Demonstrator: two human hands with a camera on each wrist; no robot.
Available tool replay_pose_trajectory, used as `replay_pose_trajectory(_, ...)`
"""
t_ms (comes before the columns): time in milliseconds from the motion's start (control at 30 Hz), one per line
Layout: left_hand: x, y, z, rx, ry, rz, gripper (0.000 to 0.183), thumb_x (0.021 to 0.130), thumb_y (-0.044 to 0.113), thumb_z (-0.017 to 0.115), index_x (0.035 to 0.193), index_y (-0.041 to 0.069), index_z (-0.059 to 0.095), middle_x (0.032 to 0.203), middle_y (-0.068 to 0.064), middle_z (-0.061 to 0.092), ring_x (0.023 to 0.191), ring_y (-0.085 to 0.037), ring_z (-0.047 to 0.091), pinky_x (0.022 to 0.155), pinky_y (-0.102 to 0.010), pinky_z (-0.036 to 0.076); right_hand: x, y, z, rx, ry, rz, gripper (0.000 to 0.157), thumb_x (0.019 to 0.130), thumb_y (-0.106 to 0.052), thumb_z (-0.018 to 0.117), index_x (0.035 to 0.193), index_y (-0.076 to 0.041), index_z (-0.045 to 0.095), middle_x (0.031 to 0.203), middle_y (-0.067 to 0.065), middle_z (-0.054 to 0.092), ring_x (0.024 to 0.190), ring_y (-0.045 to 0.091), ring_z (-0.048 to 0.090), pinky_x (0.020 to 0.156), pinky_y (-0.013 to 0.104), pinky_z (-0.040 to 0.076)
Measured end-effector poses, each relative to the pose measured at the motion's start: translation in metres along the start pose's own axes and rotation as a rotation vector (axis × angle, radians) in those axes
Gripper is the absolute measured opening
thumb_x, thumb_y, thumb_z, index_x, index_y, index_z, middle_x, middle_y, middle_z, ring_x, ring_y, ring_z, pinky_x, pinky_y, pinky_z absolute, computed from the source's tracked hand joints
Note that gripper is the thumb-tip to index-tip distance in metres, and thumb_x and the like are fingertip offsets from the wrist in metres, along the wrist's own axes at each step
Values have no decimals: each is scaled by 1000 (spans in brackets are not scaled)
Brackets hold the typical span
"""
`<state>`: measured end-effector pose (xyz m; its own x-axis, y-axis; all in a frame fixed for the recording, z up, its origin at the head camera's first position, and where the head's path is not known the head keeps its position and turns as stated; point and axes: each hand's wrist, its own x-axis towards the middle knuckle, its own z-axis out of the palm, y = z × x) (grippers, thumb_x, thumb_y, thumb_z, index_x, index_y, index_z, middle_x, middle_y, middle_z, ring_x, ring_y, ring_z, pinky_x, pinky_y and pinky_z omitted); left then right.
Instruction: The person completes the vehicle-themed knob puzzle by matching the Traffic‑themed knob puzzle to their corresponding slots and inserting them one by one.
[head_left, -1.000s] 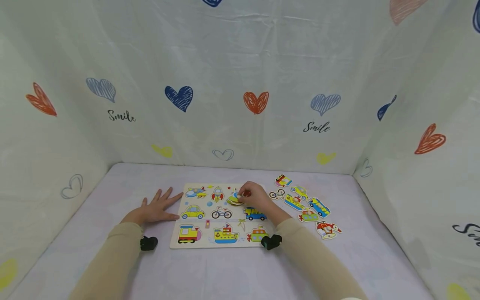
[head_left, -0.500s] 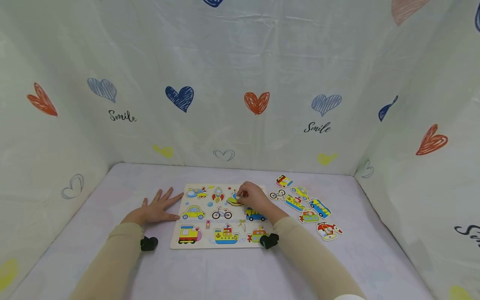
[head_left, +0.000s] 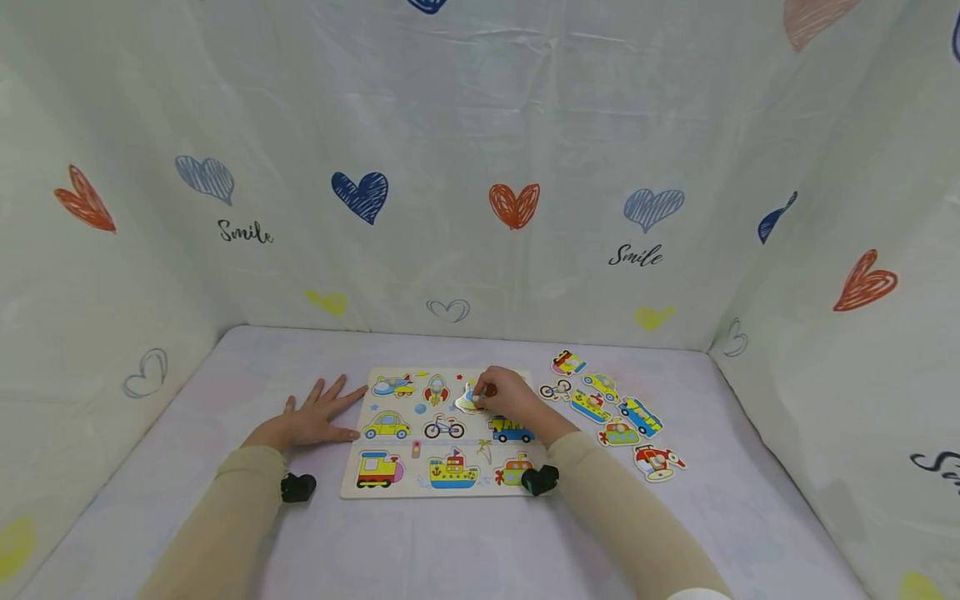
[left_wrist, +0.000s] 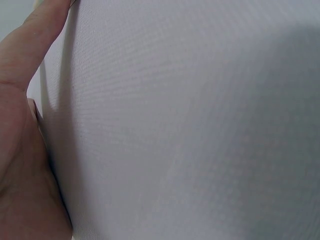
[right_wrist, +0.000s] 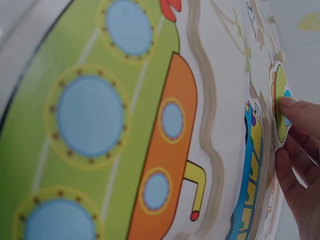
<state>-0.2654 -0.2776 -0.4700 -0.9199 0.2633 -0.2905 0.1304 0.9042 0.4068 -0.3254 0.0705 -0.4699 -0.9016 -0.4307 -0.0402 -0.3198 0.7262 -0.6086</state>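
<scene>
My right hand (head_left: 510,396) pinches a flying saucer puzzle piece (right_wrist: 281,102) between thumb and fingers, at the upper right of a white puzzle board (head_left: 408,492). In the right wrist view the piece stands close to the board face, past the bus picture (right_wrist: 254,170). The head view shows its pale glare beside my fingertips. My left hand (head_left: 311,417) lies with fingers spread on the table, its thumb and index fingertip right at the board's left edge. The left wrist view has only part of this hand (left_wrist: 25,125) and the tablecloth.
Right of the board lie several loose pieces, including a train (head_left: 567,362), a bicycle (head_left: 555,390), a car (head_left: 601,385), a ship (head_left: 590,406), a bus (head_left: 640,416), a submarine (head_left: 618,432) and a helicopter (head_left: 657,462). A heart-printed curtain (head_left: 450,258) walls in the table.
My right hand has shifted slightly left with the flying saucer piece, whose face has turned and now shines pale in the head view. My left hand has stayed in place.
</scene>
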Motion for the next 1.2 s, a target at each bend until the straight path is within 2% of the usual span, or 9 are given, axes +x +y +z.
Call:
replay_pose_trajectory(667,0,-2,-1,1,10,-1,96,80,58,70,153,14,27,158,-27,2,140,-54,-10,99,-78,-11,3,-4,0,17,-19,8,7,87,-15,75,88,-15,68,85,-3,56,77,15,52,68,29,46)
replay_pose_trajectory(1000,0,-3,3,1,8,14,96,80,60,69,154,15,27,159,-27,2,140,-55,-10,98,-78,-10,2,1,4,29,-17,28,6,88,-14,75,88,-15,69,87,-5,57,80,13,53,72,28,48)
replay_pose_trajectory(1200,-1,0,0,5,-1,13,94,81,59,68,154,15,26,159,-26,1,140,-54,-10,99,-78,-10,4,5,2,46,-34,9,5,88,-15,74,89,-15,70,89,-4,56,81,13,53,74,29,48)
